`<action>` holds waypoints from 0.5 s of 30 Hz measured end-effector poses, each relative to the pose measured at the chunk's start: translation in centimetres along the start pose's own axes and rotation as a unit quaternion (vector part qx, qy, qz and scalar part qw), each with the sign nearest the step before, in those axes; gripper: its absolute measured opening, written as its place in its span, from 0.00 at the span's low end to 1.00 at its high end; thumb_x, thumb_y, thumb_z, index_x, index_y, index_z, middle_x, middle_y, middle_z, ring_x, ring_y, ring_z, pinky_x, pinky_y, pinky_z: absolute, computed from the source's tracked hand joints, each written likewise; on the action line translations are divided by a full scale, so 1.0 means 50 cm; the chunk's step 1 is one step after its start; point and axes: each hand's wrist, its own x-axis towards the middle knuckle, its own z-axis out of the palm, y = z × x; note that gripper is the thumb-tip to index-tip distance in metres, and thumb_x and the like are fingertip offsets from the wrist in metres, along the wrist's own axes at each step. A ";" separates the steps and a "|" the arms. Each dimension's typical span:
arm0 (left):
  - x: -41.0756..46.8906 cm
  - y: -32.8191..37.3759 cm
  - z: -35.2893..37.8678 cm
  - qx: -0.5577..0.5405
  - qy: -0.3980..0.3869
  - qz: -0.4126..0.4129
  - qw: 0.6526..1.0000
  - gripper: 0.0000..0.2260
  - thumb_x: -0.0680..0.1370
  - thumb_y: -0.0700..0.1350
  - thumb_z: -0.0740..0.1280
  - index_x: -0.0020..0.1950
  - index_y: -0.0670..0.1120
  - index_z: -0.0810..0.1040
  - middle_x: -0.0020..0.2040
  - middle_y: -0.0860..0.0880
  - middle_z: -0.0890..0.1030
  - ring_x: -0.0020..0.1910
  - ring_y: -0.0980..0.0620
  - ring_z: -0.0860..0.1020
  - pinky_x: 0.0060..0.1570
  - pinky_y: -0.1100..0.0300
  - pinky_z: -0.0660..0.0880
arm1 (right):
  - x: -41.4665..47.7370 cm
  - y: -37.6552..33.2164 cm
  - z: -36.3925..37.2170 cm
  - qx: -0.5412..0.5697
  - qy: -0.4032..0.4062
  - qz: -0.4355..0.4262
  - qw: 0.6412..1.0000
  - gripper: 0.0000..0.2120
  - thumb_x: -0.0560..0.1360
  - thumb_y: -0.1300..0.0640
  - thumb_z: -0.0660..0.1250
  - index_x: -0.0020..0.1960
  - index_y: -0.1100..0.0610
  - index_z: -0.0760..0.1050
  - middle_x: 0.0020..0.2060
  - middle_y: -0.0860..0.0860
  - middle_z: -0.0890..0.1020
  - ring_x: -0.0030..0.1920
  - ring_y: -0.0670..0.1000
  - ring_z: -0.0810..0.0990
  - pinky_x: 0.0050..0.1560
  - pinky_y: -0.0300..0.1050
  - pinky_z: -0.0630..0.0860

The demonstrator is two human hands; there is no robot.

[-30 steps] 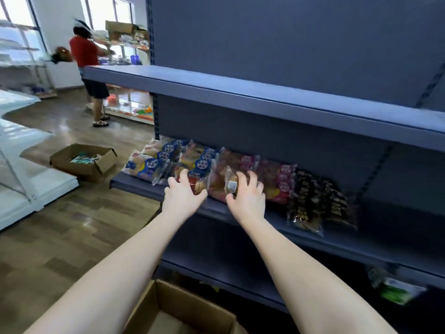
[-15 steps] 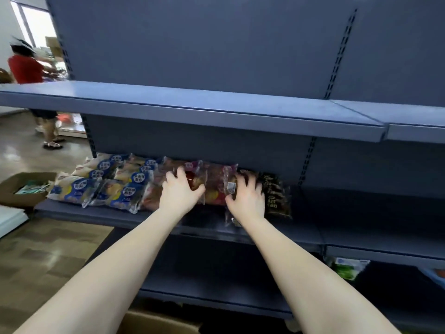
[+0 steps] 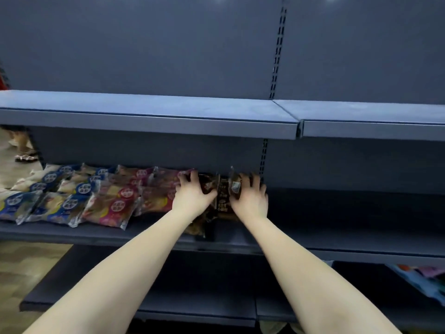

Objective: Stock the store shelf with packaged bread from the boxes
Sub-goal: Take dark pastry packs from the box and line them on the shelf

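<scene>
Both hands pressed on dark bread packets at the right end of the shelf row.

The dark-wrapped bread packets [image 3: 222,198] stood on the middle shelf [image 3: 154,233], upright or leaning, near its slotted upright [image 3: 265,162]. The left hand [image 3: 192,196] lay spread, fingers open, against their left side; the right hand [image 3: 250,197] cupped their right side, fingers curled over a clear packet edge. Just left lay red-labelled packets [image 3: 118,206], then blue-labelled packets [image 3: 48,196], in overlapping rows. Above ran a bare blue shelf [image 3: 144,116]; a lower shelf [image 3: 168,302] sat below.
</scene>
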 end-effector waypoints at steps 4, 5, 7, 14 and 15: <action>0.010 0.064 0.039 -0.020 -0.007 -0.001 1.000 0.37 0.73 0.59 0.67 0.75 0.48 0.54 0.70 0.37 0.60 0.64 0.32 0.68 0.59 0.45 0.71 | 0.033 0.061 -0.016 -0.001 -0.001 -0.006 1.000 0.31 0.73 0.46 0.67 0.72 0.53 0.62 0.70 0.57 0.62 0.66 0.64 0.65 0.58 0.57 0.73; 0.010 0.077 0.050 -0.022 -0.011 -0.004 1.000 0.37 0.73 0.59 0.67 0.74 0.48 0.55 0.70 0.38 0.61 0.64 0.32 0.69 0.59 0.46 0.71 | 0.039 0.079 -0.021 -0.002 0.002 -0.008 1.000 0.31 0.73 0.46 0.67 0.72 0.54 0.62 0.70 0.57 0.63 0.65 0.65 0.65 0.57 0.57 0.73; 0.008 0.096 0.071 -0.020 -0.015 -0.003 1.000 0.36 0.73 0.59 0.67 0.74 0.48 0.55 0.69 0.38 0.62 0.63 0.33 0.69 0.59 0.47 0.71 | 0.046 0.113 -0.029 -0.005 0.004 -0.009 1.000 0.30 0.74 0.46 0.66 0.72 0.54 0.62 0.70 0.56 0.63 0.65 0.64 0.66 0.57 0.56 0.73; -0.012 0.095 0.120 0.018 -0.054 0.001 0.998 0.34 0.73 0.61 0.65 0.74 0.50 0.57 0.68 0.40 0.63 0.63 0.35 0.70 0.59 0.46 0.72 | 0.019 0.171 -0.001 0.005 -0.009 0.005 1.000 0.30 0.72 0.48 0.69 0.71 0.54 0.65 0.69 0.57 0.65 0.62 0.64 0.69 0.54 0.55 0.75; -0.010 0.091 0.122 0.019 -0.055 0.003 0.998 0.34 0.73 0.62 0.65 0.74 0.50 0.57 0.68 0.40 0.63 0.62 0.35 0.70 0.59 0.46 0.72 | 0.015 0.170 0.005 0.005 -0.014 0.007 1.000 0.31 0.71 0.48 0.69 0.71 0.54 0.65 0.68 0.57 0.66 0.62 0.64 0.69 0.54 0.55 0.75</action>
